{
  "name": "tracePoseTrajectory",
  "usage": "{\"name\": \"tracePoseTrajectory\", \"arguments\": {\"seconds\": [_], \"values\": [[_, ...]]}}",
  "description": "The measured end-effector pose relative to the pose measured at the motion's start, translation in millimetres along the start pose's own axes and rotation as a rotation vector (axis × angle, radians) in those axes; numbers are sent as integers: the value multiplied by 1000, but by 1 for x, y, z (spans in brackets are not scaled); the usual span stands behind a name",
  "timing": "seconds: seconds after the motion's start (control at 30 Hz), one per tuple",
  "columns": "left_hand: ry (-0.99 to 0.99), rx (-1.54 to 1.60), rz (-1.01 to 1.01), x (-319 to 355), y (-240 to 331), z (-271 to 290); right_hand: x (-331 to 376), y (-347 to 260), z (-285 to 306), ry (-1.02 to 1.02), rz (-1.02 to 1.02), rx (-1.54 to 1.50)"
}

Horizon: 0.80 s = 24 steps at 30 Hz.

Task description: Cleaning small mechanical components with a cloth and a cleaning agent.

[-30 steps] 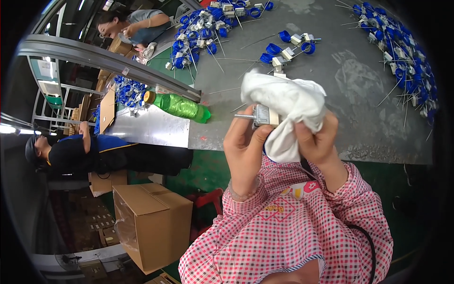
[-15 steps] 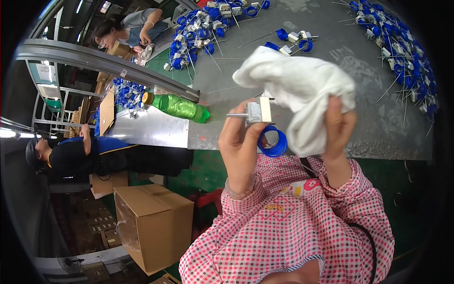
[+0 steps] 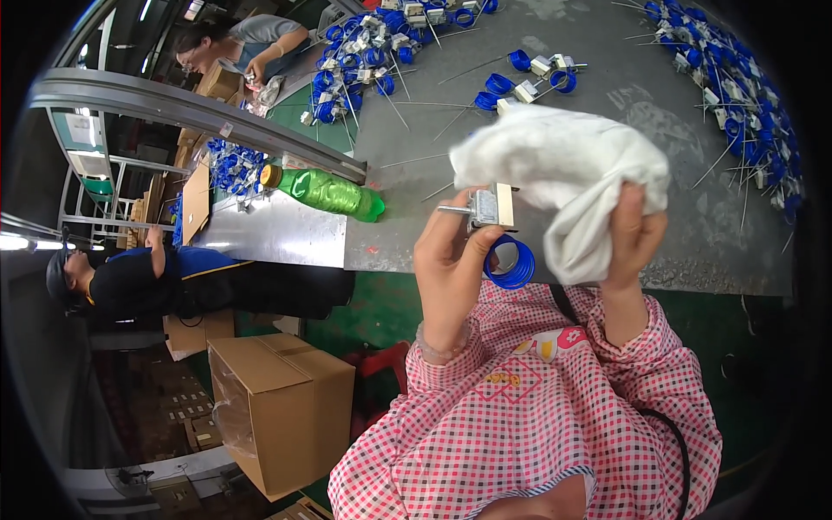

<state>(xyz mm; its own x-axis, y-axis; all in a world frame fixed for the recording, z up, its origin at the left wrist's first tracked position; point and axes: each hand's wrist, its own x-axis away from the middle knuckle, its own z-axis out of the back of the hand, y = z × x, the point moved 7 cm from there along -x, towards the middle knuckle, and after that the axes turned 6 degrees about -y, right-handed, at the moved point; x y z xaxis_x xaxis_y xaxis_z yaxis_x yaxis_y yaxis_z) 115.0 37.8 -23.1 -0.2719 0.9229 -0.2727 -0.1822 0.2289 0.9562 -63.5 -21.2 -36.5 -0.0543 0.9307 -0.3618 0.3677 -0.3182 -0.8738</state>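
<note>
My left hand (image 3: 448,270) is closed on a capillary thermostat (image 3: 487,208), gripping its metal and cream body between thumb and fingers. The thermostat's metal shaft points left, and its blue coil (image 3: 512,265) hangs beside my thumb. A white cloth (image 3: 568,160) is bunched in my right hand (image 3: 634,234), whose fingers are wrapped round its right side. The cloth spreads leftward above the table, close to the thermostat; whether they touch I cannot tell. Just beyond the cloth lie several similar thermostats (image 3: 526,90) with blue coils and thin wires.
Large piles of thermostats lie at the far left (image 3: 368,61) and right (image 3: 737,113) of the grey table (image 3: 399,234). A green bottle (image 3: 334,192) lies by the metal frame post. A cardboard box (image 3: 299,407) stands lower left. Two other people (image 3: 251,48) (image 3: 121,277) are at left.
Both hands, with the thermostat and the cloth, have shifted slightly right. The cloth has also dropped a little, showing more of the loose thermostats behind it.
</note>
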Motion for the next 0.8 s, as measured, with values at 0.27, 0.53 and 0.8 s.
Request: {"name": "tracePoseTrajectory", "arguments": {"seconds": [0.27, 0.53, 0.8], "values": [[131, 8, 73, 4, -15, 21, -2, -17, -16, -165, 226, 107], [169, -12, -35, 3, -12, 20, 10, -31, -46, -416, 673, 331], [172, 21, 0, 3, 4, 24, -1, -7, 0, -72, 147, 237]]}}
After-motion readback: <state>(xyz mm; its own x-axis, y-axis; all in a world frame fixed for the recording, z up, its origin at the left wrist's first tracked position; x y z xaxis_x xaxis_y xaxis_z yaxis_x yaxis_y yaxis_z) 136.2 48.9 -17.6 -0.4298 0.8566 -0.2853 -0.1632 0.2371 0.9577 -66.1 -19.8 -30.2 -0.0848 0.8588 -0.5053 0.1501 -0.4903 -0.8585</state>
